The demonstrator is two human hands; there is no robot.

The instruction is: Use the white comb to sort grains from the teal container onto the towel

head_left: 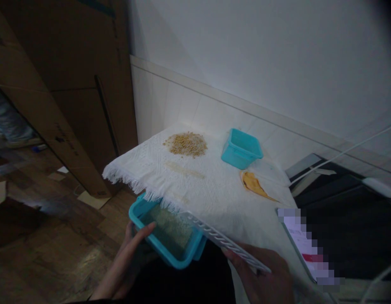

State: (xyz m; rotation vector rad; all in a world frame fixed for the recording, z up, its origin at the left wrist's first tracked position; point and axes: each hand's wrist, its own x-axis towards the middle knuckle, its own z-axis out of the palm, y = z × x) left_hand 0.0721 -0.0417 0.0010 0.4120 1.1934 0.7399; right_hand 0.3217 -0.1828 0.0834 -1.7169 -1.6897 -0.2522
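My left hand (136,240) grips the near rim of a teal plastic container (179,262), thumb over the edge. The container sits just under the table's fringed edge, with pale grains like rice (171,226) inside. My right hand (261,270) is closed on a long white plastic strip with slanted slots (230,244). The strip's far end lies at the cloth's edge, over the container. A pile of yellow beans mixed with pale grains (187,144) lies on the white cloth (214,190). A thin streak of pale grains (184,170) lies between the pile and the edge.
A second teal container (241,150) stands at the back of the table, beside a flat orange-yellow object (254,185). A phone-like device with a lit screen (304,247) lies at the right, near a dark surface. Large cardboard boxes (78,105) stand at the left; a white wall closes the back.
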